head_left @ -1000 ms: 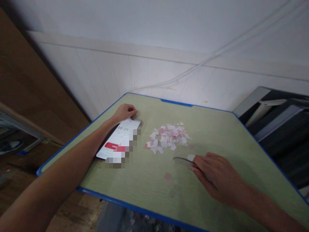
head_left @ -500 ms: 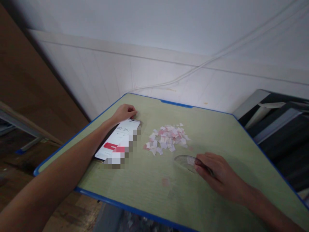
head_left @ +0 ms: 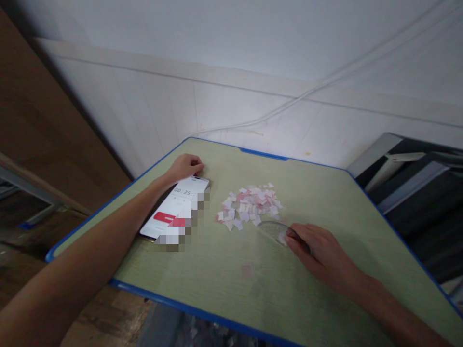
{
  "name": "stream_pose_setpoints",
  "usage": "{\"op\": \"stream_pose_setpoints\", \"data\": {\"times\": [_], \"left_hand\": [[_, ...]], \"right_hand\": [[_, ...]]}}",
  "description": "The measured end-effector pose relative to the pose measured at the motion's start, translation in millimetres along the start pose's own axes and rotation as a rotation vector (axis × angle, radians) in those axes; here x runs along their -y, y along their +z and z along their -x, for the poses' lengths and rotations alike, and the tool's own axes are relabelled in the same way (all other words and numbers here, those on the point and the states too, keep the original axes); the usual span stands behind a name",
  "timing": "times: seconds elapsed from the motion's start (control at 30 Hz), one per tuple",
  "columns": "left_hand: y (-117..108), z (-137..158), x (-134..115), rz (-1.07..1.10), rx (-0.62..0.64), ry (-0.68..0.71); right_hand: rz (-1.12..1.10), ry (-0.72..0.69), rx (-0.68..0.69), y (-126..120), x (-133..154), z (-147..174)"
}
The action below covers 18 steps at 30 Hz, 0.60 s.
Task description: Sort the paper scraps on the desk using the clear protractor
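In my right hand (head_left: pixel 321 255) I grip a clear, curved protractor (head_left: pixel 269 229) by one end, thumb against fingers. Its far edge reaches the near right side of a loose pile of small white and pink paper pieces (head_left: pixel 249 205); whether it touches them I cannot tell. My left hand (head_left: pixel 186 166) rests on the table with its fingers curled in and nothing visible in them. Just below that hand lies a phone (head_left: pixel 181 202), its screen lit with a timer and a red button, partly blurred out by blocks.
The green table (head_left: pixel 217 260) has a blue rim. A pinkish square mark (head_left: pixel 246 271) shows near its front. Behind stands a white wall (head_left: pixel 217 106) with a cable (head_left: pixel 267 115). Dark folded items (head_left: pixel 415 193) lean at the right, and a brown panel (head_left: pixel 43 106) stands left.
My right hand has moved the protractor slightly up and left, closer to the paper pile. My left hand and the phone stay in place.
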<state>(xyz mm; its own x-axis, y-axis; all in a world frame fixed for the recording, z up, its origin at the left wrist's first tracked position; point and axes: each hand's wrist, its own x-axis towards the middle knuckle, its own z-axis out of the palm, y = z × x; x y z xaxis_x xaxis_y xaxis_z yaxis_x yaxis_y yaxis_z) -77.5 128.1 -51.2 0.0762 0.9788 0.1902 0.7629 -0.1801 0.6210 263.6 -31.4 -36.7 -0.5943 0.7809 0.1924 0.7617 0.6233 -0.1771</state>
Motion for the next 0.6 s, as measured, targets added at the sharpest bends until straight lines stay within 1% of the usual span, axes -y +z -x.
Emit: {"op": "stream_pose_setpoints", "data": {"times": [0.1,0.17,0.27,0.33,0.43,0.5,0.6], "left_hand": [[0.3,-0.5,0.9,-0.008,0.004,0.005],[0.5,-0.9,1.5,-0.006,0.009,0.008],[0.4,-1.1,2.0,-0.011,0.009,0.010],[0.4,-1.0,2.2,-0.020,0.005,0.009],[0.4,-0.9,2.7,-0.013,0.006,0.009],[0.6,-1.0,3.1,-0.008,0.006,0.012],[1.1,-1.7,3.4,-0.014,0.000,0.015]], "right_hand": [[-0.033,-0.029,0.028,-1.0,0.4,-0.8],[-0.059,-0.037,0.010,-1.6,0.8,-1.4],[-0.020,0.021,-0.044,-1.6,0.9,-3.0],[0.001,0.039,-0.032,-1.8,1.1,-3.5],[-0.042,-0.017,0.007,-3.7,2.3,-3.0],[-0.068,-0.044,-0.022,-5.2,2.5,-3.0],[-0.068,-0.004,-0.092,-5.8,0.8,-4.2]]}}
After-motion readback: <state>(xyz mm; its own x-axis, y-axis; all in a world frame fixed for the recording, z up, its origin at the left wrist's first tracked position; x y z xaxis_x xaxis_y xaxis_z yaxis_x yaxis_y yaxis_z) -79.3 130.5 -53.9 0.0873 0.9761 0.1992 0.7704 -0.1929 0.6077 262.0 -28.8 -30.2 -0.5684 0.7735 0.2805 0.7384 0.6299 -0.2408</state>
